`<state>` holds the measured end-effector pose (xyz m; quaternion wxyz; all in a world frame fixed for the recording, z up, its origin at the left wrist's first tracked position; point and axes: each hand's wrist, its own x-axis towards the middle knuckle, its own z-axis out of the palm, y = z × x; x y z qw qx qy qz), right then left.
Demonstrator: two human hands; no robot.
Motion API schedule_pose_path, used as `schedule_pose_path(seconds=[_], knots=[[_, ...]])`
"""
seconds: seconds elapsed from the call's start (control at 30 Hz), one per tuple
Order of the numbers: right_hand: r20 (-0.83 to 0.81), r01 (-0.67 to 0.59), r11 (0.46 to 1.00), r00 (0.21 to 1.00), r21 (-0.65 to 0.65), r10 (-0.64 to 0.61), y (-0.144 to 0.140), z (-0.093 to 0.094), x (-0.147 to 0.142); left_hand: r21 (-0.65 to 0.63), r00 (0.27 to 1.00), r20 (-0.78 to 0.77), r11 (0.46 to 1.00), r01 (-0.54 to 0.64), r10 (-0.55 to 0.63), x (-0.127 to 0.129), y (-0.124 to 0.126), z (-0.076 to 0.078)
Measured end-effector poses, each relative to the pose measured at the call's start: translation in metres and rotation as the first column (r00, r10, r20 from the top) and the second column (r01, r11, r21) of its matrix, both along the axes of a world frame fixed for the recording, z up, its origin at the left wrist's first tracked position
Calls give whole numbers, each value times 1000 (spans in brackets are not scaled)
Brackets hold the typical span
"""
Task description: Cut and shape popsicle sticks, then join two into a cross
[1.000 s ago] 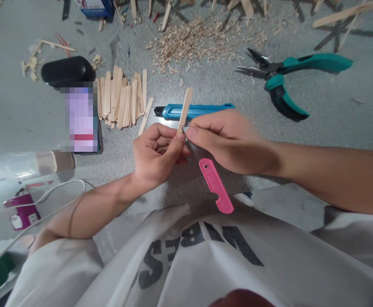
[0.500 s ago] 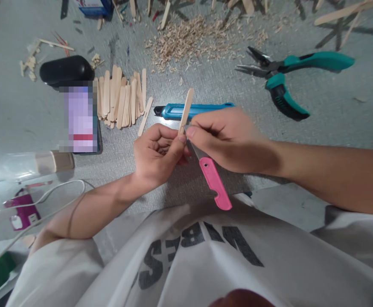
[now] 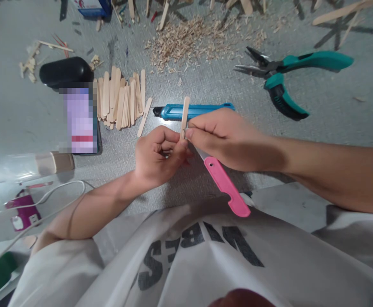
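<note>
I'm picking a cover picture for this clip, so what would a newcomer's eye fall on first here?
Probably the pink knife, just below the centre, its blade pinched in the right hand beside a stick held upright in the left hand. Next, perhaps, the teal-and-black pliers lying open at upper right, and the heap of shavings at top centre.

Shirt (image 3: 193, 268), behind both hands: I read inverted dark capitals ending "BES"; start unclear in the folds. Pliers (image 3: 273, 68), beyond the right hand (image 3: 231, 138), and blue box (image 3: 95, 9), far beyond the left hand (image 3: 161, 155): lettering illegible to me.
</note>
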<state>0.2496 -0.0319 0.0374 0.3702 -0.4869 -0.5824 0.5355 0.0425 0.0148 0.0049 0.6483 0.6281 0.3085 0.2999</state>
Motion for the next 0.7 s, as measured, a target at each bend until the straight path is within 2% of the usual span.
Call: schedule_pose_path(seconds=[0.1,0.27,0.43,0.7], knots=[[-41,-31,999,999,-11,30,2,0,3,-44,1000,12,999,26,-25,1,2,2],[-143,-35,999,989,-20,32,5,4,4,-95,998,67,995,9,-3,4,3,6],[-260,-60,995,965,-79,37,5,8,2,-178,995,98,984,30,-13,4,3,12],[-365,-71,989,931,-133,18,3,4,-2,-285,990,143,958,38,3,7,2,6]])
